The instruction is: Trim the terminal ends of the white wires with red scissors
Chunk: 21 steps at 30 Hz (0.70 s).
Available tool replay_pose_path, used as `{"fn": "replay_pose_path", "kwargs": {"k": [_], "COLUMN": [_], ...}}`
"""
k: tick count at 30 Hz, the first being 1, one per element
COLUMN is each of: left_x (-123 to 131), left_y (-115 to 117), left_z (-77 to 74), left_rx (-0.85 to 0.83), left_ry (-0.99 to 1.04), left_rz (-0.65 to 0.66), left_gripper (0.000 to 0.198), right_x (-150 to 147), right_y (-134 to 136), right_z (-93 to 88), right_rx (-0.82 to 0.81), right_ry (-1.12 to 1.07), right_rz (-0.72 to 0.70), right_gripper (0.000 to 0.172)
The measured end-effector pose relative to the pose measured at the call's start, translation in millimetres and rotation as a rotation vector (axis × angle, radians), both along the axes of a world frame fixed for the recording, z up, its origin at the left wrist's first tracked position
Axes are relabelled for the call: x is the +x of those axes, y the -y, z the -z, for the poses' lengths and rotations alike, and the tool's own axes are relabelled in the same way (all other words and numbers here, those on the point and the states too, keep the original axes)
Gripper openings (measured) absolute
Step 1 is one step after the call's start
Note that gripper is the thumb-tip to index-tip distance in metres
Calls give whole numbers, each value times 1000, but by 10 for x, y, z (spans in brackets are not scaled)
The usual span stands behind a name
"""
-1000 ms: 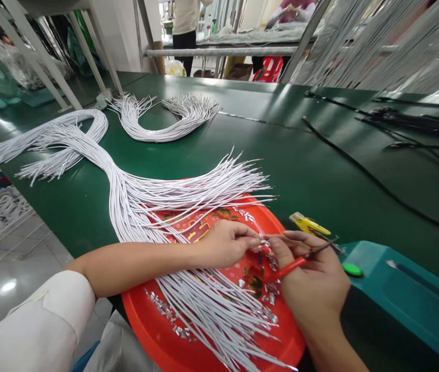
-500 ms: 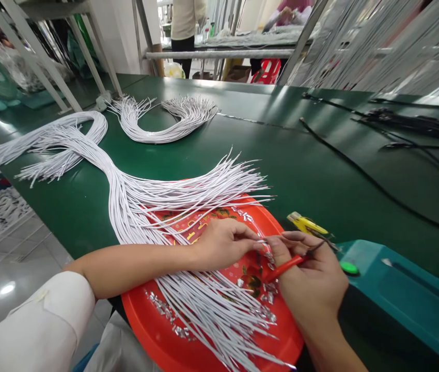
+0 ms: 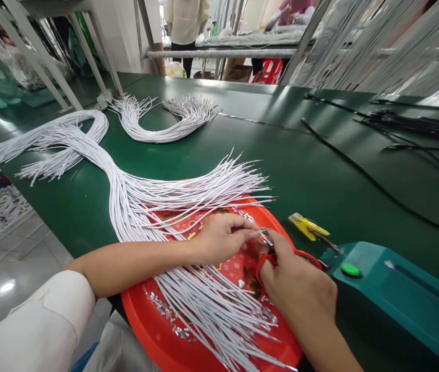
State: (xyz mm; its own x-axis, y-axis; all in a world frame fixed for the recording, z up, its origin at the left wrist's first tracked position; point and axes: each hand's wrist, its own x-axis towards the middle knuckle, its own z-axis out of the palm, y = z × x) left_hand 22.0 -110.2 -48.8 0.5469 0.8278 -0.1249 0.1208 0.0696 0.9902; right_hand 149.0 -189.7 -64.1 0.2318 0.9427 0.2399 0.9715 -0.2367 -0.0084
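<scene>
The relation that matters lies between the two hands: a thin white wire end with a silvery tip [image 3: 257, 234] sits over the far right part of a round, bright red plastic tray [image 3: 138, 323], just beyond the fingertips of the left hand [image 3: 225, 240]. That hand is closed to a pinch, thumb against fingers, and has hold of the wire end, most of which the fingers hide. The short piece in sight runs roughly left to right, out from the pinch toward the right hand [image 3: 297, 279], so the left is the nearer, touching it, while the right is just beside it. The right hand is curled around a pair of red-handled metal scissors [image 3: 269, 245], their blades reaching up and away from the body, seemingly crosswise to the wire; whether they are parted or touch the wire is too small to tell. Nearer the body, below the left forearm, a loose fan of long white coated wires [image 3: 212, 305] spreads across the tray, its tips slanting down to the right, with small shiny silver foil scraps [image 3: 167, 312] lying beside it
</scene>
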Motion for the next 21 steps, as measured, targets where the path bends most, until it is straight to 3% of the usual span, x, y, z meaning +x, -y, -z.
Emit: {"fn": "replay_pose_path", "kwargs": {"k": [13,21], "left_x": [-5,-5], "left_y": [12,11], "left_z": [-4,12], "left_rx": [69,129], "left_ry": [18,9], "left_rz": [-32,-45], "left_gripper": [11,10], "right_x": [-10,95], "right_y": [23,1], "right_z": [-67,-4], "right_rx": [-77,-119], "right_ry": [82,-109], "right_rz": [-69,-77], "right_gripper": [32,35]}}
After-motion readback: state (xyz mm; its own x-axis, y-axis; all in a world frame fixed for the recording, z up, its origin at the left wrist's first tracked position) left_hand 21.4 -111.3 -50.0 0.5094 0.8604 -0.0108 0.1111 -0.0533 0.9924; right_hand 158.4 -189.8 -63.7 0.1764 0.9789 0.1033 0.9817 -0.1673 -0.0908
